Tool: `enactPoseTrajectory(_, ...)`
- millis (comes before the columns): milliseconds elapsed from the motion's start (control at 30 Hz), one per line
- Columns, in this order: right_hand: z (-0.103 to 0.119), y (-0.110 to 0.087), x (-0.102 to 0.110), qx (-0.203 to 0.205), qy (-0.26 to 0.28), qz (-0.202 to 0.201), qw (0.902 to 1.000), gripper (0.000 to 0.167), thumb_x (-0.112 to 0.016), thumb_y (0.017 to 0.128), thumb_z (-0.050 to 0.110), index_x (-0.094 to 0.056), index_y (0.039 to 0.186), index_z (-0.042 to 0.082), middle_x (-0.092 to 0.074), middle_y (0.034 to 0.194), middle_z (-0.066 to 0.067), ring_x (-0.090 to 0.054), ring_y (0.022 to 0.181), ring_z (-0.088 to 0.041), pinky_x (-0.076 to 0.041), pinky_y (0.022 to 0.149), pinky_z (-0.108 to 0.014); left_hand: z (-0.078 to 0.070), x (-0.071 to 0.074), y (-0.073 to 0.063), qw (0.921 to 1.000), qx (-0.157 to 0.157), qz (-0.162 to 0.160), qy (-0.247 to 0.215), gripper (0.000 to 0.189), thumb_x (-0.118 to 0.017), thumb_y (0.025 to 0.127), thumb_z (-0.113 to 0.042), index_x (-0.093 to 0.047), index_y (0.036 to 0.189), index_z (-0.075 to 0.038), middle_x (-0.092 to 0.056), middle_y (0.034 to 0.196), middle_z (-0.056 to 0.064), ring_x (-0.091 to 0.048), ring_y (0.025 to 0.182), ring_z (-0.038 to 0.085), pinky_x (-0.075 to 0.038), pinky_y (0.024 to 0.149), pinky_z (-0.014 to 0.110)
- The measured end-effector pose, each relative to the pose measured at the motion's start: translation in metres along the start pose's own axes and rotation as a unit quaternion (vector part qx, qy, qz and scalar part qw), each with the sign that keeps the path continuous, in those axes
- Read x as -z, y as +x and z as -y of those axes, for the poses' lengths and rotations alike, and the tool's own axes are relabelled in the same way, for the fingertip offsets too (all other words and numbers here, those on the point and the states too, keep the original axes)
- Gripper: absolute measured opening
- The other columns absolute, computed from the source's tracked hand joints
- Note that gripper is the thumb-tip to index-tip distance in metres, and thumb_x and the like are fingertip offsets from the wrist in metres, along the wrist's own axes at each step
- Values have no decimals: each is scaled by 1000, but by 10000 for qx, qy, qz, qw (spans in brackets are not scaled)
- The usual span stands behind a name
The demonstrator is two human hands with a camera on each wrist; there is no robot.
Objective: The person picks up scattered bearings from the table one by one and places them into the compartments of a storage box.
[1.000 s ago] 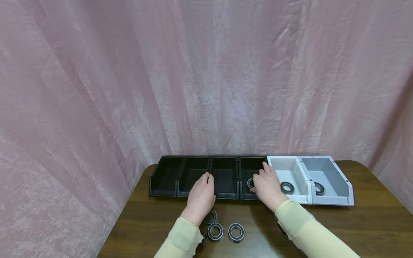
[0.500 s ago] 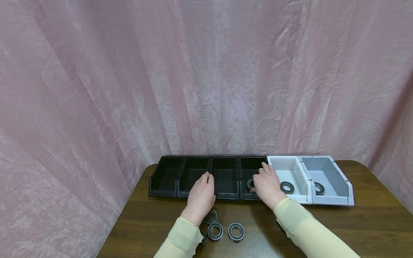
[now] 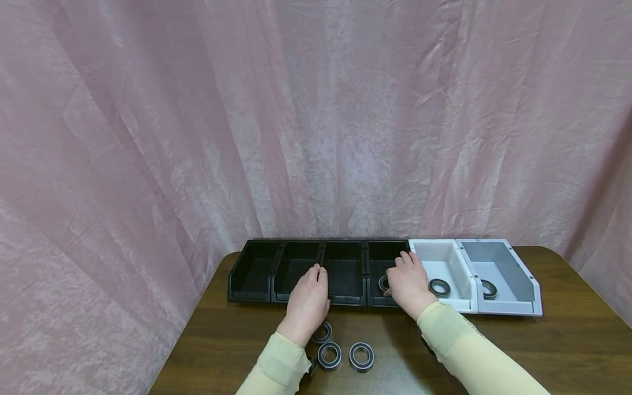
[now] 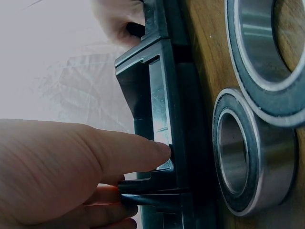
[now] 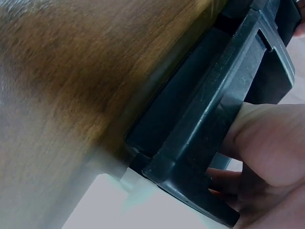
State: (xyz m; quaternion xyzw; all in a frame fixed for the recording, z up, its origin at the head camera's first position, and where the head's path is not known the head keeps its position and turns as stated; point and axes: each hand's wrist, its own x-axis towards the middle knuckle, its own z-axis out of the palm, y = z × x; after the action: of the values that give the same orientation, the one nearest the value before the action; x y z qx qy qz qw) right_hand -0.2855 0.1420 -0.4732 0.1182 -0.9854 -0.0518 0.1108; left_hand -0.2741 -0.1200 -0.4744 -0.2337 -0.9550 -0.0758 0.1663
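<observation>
Worktop [image 3: 212, 340], far edge: left hand [image 3: 306, 302] and right hand [image 3: 407, 281] are pinching bins [image 3: 344, 274] (likely light, stiff) at sidewalls [image 4: 155, 199], sensible grips.

**Small-parts workstation behind a drape**

Pink crushed-velvet curtains [image 3: 316, 120] back the wood-grain surface [image 3: 212, 340], whose far corners are rounded. Black bins [image 3: 345, 300] and pale bins [image 3: 508, 308], open-fronted, line its far edge; loose ball bearings [image 3: 362, 368] lie well in from its left edge. All this suggests a workshop-style setup; the room's kind cannot be told.
</observation>
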Motion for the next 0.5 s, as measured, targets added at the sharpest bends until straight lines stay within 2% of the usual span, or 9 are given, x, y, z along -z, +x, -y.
enactPoseTrajectory(333, 0, 4, -1, -59, -108, -4, 9999, 36, -101, 72, 39, -83, 87, 13, -73, 107, -17, -60, 128, -44, -43, 118, -58, 0, -1, 0, 10000, -53, -50, 38, 71, -99, 84, -17, -66, 141, 9, -64, 146, 29, -68, 133, 39, -55, 112, 46)
enactPoseTrajectory(500, 0, 3, 0, -42, 43, 186, 9998, 37, -100, 77, 38, -85, 98, 12, -74, 117, -18, -58, 134, -45, -40, 121, -60, 0, -1, 0, 10000, -52, -38, 35, 71, -99, 84, -17, -66, 141, 9, -64, 146, 29, -68, 132, 39, -55, 112, 46)
